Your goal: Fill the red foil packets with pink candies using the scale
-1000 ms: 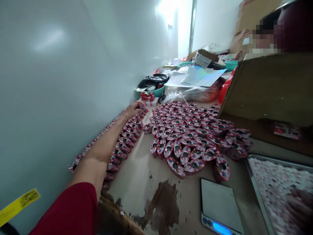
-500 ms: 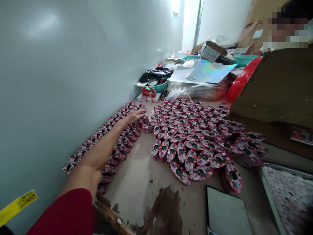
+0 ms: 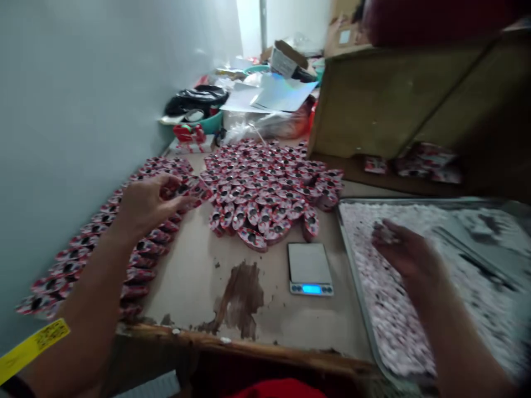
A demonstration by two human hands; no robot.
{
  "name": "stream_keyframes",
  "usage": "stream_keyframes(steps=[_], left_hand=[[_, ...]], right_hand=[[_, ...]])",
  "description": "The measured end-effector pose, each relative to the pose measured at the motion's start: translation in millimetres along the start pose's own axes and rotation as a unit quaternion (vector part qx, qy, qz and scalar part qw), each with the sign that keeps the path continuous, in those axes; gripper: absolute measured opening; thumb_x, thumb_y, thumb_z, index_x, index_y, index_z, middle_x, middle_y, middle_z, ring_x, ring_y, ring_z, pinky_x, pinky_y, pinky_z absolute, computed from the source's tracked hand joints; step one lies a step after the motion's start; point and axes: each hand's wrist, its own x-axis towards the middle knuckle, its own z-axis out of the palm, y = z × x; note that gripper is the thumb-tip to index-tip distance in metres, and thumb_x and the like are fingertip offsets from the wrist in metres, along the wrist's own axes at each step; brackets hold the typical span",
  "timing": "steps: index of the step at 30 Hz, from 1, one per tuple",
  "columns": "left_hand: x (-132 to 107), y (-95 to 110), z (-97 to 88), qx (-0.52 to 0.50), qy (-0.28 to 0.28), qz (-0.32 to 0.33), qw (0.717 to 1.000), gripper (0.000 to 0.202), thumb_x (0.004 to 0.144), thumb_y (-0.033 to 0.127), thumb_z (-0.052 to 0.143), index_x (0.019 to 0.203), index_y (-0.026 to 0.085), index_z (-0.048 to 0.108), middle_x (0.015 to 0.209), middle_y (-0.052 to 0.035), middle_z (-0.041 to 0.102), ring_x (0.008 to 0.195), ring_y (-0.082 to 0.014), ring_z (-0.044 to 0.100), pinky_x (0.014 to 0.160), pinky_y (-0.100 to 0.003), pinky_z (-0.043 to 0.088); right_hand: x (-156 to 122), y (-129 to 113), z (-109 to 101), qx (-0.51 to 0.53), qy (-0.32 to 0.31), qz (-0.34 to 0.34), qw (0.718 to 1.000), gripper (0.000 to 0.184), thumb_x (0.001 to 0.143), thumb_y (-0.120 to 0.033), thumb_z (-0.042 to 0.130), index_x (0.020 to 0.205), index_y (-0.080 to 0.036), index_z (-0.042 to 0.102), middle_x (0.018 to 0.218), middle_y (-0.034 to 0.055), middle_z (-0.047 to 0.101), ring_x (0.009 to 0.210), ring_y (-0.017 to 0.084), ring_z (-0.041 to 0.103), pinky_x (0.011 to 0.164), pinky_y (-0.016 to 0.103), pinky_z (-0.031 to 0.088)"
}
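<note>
Between the bent fingers and thumb of my left hand is one small printed packet, red and white with an oval top. It sits by the gap between a left-hand block of like packets along the wall and a larger cluster in the middle. My right hand, somewhat blurred, is closed on a small clump of whitish pieces over a metal tray. Loose white pieces cover much of the tray's bottom. Dark round spots show in the middle of the packets' oval tops.
A lit digital scale lies left of the tray. Behind the tray stands a cardboard box, with a few printed packets at its foot. Shiny sheets, plastic bags and a teal basin crowd the back.
The view has swung right and down, bringing the tray and the scale's display into sight. My left hand has drawn back with a packet. My right hand has appeared, holding white pieces.
</note>
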Motion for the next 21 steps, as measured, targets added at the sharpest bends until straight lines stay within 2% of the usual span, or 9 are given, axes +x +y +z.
stream_keyframes(steps=[1,3,4,6,9,12,15,17,21], left_hand=[[-15.1,26.4,-3.8,-0.053,-0.040,0.027,0.997,0.056,0.077,0.073,0.081,0.107,0.025,0.075,0.080,0.0029,0.073,0.068,-0.0162,0.061,0.072,-0.031,0.052],[-49.7,88.8,4.2,-0.183,-0.116,0.083,0.973,0.049,0.078,0.063,0.086,0.108,0.026,0.076,0.088,0.0020,0.077,0.072,-0.0166,0.066,0.070,-0.030,0.054],[-67.1,121.0,15.5,-0.225,-0.163,0.110,0.954,0.043,0.080,0.056,0.087,0.108,0.026,0.075,0.094,0.0007,0.078,0.076,-0.0176,0.069,0.072,-0.031,0.055],[-97.4,177.3,47.3,-0.224,-0.198,0.159,0.941,0.032,0.085,0.044,0.085,0.109,0.025,0.074,0.102,-0.0016,0.079,0.087,-0.0205,0.073,0.078,-0.032,0.056],[-125.1,223.1,92.9,-0.174,-0.224,0.192,0.940,0.026,0.089,0.034,0.079,0.112,0.023,0.073,0.110,-0.0053,0.078,0.101,-0.0244,0.074,0.085,-0.034,0.057],[-139.0,225.4,107.5,-0.152,-0.213,0.178,0.949,0.034,0.092,0.038,0.078,0.122,0.024,0.071,0.114,-0.0065,0.076,0.106,-0.0260,0.073,0.090,-0.036,0.059],[-151.5,206.9,93.9,-0.164,-0.167,0.165,0.958,0.065,0.086,0.042,0.086,0.143,0.027,0.059,0.131,-0.0087,0.072,0.121,-0.0285,0.069,0.102,-0.041,0.058],[-160.6,192.1,80.1,-0.175,-0.127,0.156,0.964,0.075,0.085,0.045,0.086,0.150,0.027,0.053,0.141,-0.0110,0.068,0.129,-0.0300,0.066,0.109,-0.044,0.056],[-173.1,167.2,56.7,-0.184,-0.068,0.109,0.975,0.044,0.094,0.037,0.078,0.135,0.028,0.065,0.129,-0.0084,0.073,0.116,-0.0279,0.073,0.103,-0.045,0.060]], right_hand=[[1.3,2.4,-1.1,0.013,0.042,0.027,0.999,0.032,0.062,-0.019,0.084,0.078,-0.024,0.057,0.064,-0.0009,0.053,0.050,0.013,0.045,0.041,0.024,0.039],[0.8,5.6,4.0,0.020,0.043,0.054,0.997,0.029,0.064,-0.019,0.082,0.083,-0.022,0.060,0.061,-0.0040,0.048,0.048,0.009,0.040,0.041,0.019,0.034],[-2.2,6.4,9.0,0.028,0.018,0.073,0.997,0.029,0.065,-0.018,0.081,0.084,-0.021,0.060,0.059,-0.0057,0.046,0.047,0.007,0.037,0.041,0.017,0.031],[-14.5,6.5,19.6,0.037,-0.052,0.104,0.993,0.030,0.067,-0.017,0.082,0.085,-0.020,0.059,0.059,-0.0077,0.043,0.046,0.005,0.032,0.042,0.014,0.027],[-41.4,4.9,27.4,0.035,-0.102,0.124,0.986,0.033,0.067,-0.018,0.086,0.087,-0.018,0.060,0.064,-0.0050,0.053,0.048,0.004,0.036,0.045,0.014,0.028],[-64.9,3.1,23.8,0.025,-0.082,0.127,0.988,0.034,0.066,-0.016,0.086,0.092,-0.017,0.064,0.072,-0.0009,0.062,0.055,0.007,0.047,0.049,0.016,0.038],[-78.9,0.9,20.7,0.019,-0.052,0.139,0.989,0.036,0.065,-0.010,0.084,0.094,-0.017,0.066,0.077,0.0016,0.068,0.059,0.008,0.052,0.052,0.016,0.042],[-83.9,-0.8,23.7,0.017,-0.062,0.162,0.985,0.033,0.066,-0.009,0.084,0.094,-0.016,0.068,0.077,0.0025,0.068,0.054,0.006,0.047,0.048,0.014,0.037],[-84.5,-2.5,38.4,0.038,-0.109,0.232,0.966,0.022,0.074,-0.016,0.082,0.089,-0.014,0.067,0.073,0.0013,0.065,0.044,0.001,0.026,0.038,0.013,0.021]])
